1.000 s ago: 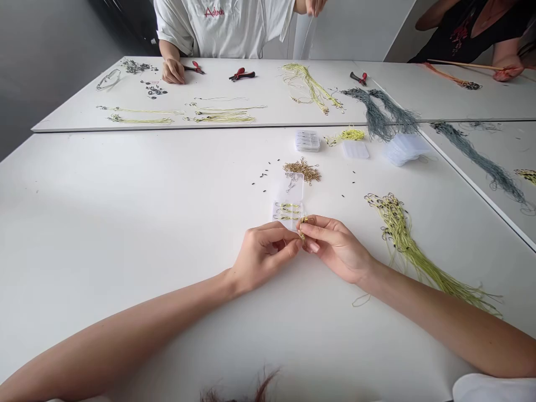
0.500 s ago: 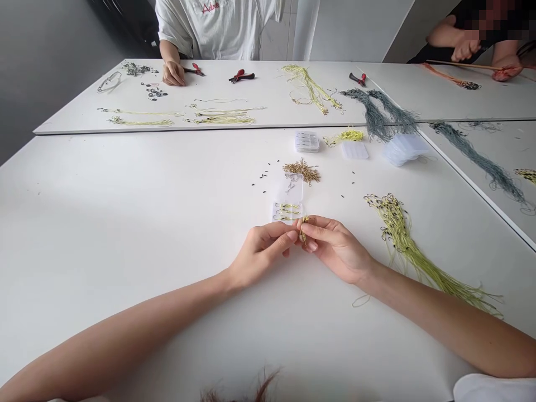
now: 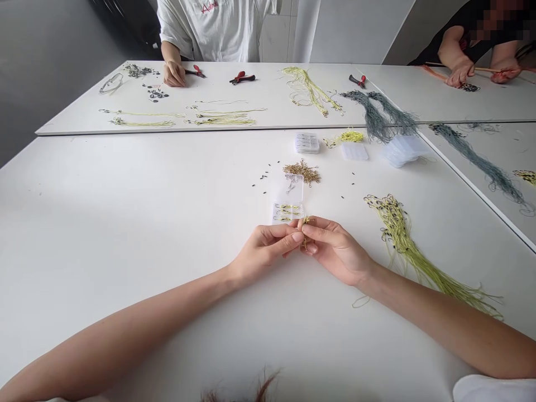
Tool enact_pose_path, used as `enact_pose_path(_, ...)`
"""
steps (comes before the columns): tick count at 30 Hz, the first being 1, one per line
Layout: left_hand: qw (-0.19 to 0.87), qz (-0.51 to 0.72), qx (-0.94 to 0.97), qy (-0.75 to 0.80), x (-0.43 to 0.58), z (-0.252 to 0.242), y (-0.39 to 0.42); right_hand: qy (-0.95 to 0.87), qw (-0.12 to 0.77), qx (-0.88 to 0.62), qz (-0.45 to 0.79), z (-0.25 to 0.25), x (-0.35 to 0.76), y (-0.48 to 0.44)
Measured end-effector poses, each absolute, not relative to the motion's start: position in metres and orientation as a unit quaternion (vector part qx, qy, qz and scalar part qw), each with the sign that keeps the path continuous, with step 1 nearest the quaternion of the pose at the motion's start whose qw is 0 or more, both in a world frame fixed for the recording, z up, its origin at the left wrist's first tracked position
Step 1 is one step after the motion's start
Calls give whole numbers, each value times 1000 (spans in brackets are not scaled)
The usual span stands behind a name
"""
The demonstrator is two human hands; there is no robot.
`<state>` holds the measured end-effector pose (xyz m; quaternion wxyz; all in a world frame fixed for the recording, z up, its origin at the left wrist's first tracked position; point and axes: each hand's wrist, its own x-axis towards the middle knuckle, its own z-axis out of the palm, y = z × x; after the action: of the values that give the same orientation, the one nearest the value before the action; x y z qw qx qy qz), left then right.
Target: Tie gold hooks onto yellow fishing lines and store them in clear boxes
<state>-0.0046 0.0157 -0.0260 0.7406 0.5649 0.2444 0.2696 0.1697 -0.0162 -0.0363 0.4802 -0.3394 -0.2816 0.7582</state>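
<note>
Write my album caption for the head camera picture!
Left hand and right hand pinch yellow line by a clear box.

1. Red-handled pliers on the far table.
2. A co-worker's hand just beside second pliers.
3. Grey fishing-line bundles across the table join.
4. Clear plastic tackle boxes, closed.
5. Another co-worker's hands at far right, over orange line.

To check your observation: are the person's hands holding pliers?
No, the left hand and right hand pinch yellow-green line, not pliers.
</note>
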Motion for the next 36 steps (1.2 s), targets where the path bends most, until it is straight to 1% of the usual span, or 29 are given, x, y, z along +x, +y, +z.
enact_pose_path(5,759,263,541,247,-4,-28,15,-283,477,-340,759,-36,170,-17)
enact_pose_path(24,741,285,533,292,-3,-26,12,-300,471,-382,736,-33,170,-16)
enact_pose_path(27,734,289,532,309,-4,-26,12,-314,483,-425,698,-31,173,-14)
enact_pose_path(31,721,298,519,349,-5,-28,12,-364,529,-502,579,-24,179,-12)
enact_pose_path(33,717,308,519,350,-6,-29,11,-416,514,-519,541,-19,180,-14)
enact_pose_path(36,702,321,531,349,-6,-30,9,-486,478,-512,523,-16,177,-18)
